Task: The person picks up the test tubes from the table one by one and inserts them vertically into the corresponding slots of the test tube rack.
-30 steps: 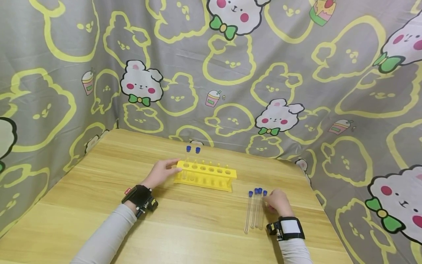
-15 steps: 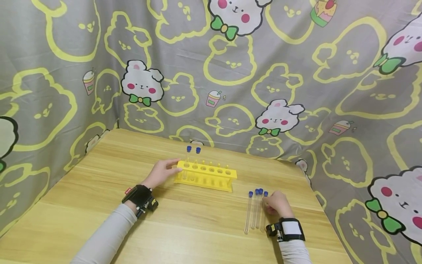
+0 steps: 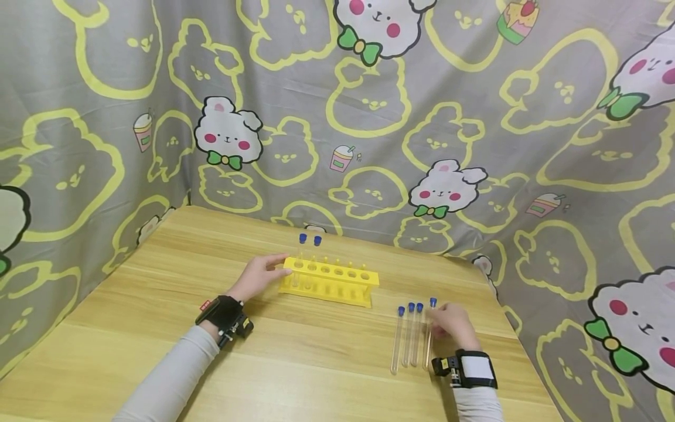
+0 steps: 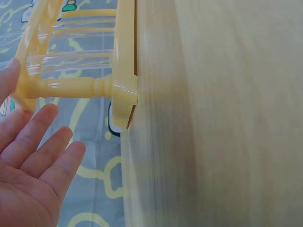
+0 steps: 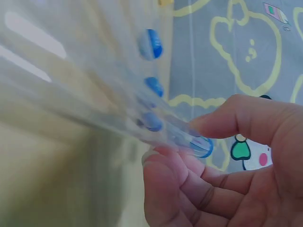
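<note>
My left hand (image 3: 256,278) holds the left end of a yellow test tube rack (image 3: 328,275); in the left wrist view the thumb lies on its upper plate, the other fingers extended. Two clear test tubes with blue caps (image 3: 303,238) stand in the rack's leftmost holes. My right hand (image 3: 454,323) pinches a test tube (image 5: 173,137) just below its blue cap between thumb and fingers. That tube tilts, its cap end raised. Three more capped test tubes (image 3: 396,346) lie side by side on the table, left of the right hand.
The wooden table (image 3: 295,363) is bordered at the back and right by a grey patterned curtain (image 3: 295,193). Behind the rack, several thin yellow pegs (image 3: 350,264) rise. Bare holes (image 3: 365,275) show on the rack's right side.
My right hand has shifted a little right and drawn the rightmost test tube away from the other three, its cap end lifting. The left hand and rack have stayed put.
</note>
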`<action>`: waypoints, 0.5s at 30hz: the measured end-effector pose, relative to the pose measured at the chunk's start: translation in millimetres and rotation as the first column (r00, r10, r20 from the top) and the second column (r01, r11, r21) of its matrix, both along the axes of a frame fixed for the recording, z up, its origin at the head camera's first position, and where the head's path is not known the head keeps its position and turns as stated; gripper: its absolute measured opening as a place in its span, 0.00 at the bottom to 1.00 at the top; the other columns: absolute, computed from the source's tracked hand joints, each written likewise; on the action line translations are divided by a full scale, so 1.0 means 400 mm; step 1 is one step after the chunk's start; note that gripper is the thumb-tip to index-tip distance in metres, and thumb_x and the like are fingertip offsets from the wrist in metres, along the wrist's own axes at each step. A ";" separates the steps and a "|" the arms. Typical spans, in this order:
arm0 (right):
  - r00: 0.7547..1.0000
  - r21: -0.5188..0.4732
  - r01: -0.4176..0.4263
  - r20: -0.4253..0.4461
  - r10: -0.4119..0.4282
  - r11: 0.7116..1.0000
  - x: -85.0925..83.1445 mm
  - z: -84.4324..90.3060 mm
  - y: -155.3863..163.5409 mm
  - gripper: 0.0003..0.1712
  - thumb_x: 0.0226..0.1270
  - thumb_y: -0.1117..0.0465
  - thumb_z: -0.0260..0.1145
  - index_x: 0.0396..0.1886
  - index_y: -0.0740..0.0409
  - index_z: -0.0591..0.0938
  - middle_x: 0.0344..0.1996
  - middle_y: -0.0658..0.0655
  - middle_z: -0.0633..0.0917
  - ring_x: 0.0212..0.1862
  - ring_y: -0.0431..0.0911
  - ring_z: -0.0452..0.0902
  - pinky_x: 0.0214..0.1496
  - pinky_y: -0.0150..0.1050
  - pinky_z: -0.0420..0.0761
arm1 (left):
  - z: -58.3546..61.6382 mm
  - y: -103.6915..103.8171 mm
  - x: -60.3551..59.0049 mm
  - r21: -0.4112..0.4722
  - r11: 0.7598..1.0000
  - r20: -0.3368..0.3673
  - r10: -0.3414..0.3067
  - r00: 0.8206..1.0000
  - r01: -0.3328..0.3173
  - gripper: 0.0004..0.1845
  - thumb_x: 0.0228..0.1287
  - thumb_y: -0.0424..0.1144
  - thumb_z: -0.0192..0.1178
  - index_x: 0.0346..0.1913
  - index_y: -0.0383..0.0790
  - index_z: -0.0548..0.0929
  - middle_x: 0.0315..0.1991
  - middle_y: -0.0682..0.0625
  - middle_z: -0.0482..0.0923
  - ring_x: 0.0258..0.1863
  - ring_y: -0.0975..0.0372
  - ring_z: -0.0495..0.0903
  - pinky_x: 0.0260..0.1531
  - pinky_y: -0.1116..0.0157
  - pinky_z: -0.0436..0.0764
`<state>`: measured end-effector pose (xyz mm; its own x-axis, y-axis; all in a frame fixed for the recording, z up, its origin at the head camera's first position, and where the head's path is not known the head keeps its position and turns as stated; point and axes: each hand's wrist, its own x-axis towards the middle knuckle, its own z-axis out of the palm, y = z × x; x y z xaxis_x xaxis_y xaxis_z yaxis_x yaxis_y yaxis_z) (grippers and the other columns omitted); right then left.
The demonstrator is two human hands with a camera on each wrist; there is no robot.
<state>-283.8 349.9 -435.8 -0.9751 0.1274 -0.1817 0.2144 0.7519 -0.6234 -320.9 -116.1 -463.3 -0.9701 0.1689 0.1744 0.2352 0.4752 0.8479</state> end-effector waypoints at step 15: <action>0.981 -0.045 -0.014 -0.194 0.005 0.999 0.006 0.117 -0.049 0.11 0.66 0.61 0.57 0.37 0.66 0.71 0.32 0.60 0.80 0.30 0.45 0.81 0.33 0.36 0.86 | -0.003 0.001 -0.001 0.009 1.000 -0.004 -0.002 1.000 0.002 0.30 0.63 0.48 0.65 0.66 0.41 0.74 0.66 0.40 0.73 0.61 0.43 0.76 0.62 0.48 0.76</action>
<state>-281.4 330.4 -389.2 -0.9934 0.1142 0.0058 0.0792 0.7233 -0.6860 -321.4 -115.7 -464.6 -0.9691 0.1693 0.1796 0.2394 0.4667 0.8514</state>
